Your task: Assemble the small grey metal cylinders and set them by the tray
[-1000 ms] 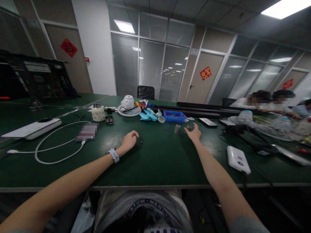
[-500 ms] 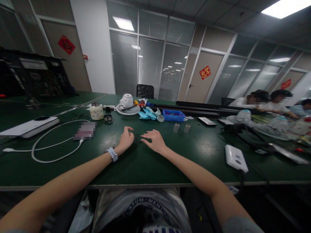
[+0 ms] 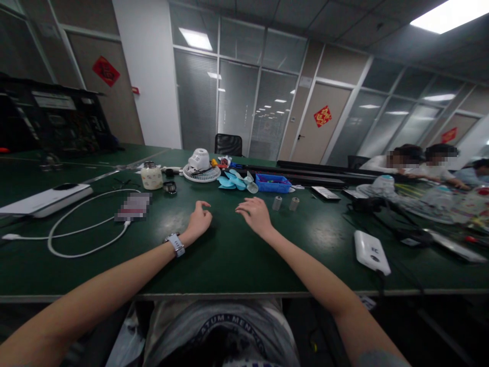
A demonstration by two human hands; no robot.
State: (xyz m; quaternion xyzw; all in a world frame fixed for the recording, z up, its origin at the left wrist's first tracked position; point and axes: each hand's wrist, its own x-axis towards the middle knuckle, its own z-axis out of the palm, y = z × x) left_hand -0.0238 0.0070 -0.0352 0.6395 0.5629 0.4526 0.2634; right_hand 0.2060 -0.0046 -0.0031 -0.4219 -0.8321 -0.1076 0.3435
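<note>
Head view: left hand (image 3: 199,220) rests loosely curled, empty, on dark green tabletop (image 3: 229,255); right hand (image 3: 255,214) hovers palm-down, grip impossible to tell, beside two small grey upright cylinders (image 3: 277,203); a careless sweep could topple them.

— Anything legible from where you stand?
— The shirt (image 3: 229,323) reads "ATUM · MENT", cut off at both ends. The white box (image 3: 371,251) shows "EC", I think. The red door signs (image 3: 323,115) are unreadable.
</note>
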